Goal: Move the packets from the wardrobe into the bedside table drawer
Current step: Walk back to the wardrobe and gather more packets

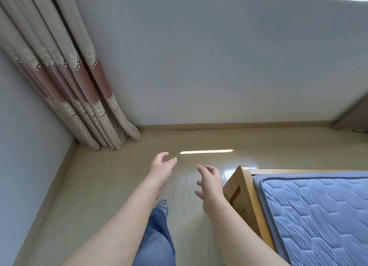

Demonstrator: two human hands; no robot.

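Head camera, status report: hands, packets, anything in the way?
Left hand open, empty. Right hand open, empty. No packets, wardrobe or drawer in view. Bed corner just right of right hand; curtain in far left corner.

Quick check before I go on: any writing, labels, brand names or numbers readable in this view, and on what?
None. The curtain shows only a dotted and floral pattern, the mattress only quilted stitching. Both hands, left and right, hold nothing; no packets are in view.
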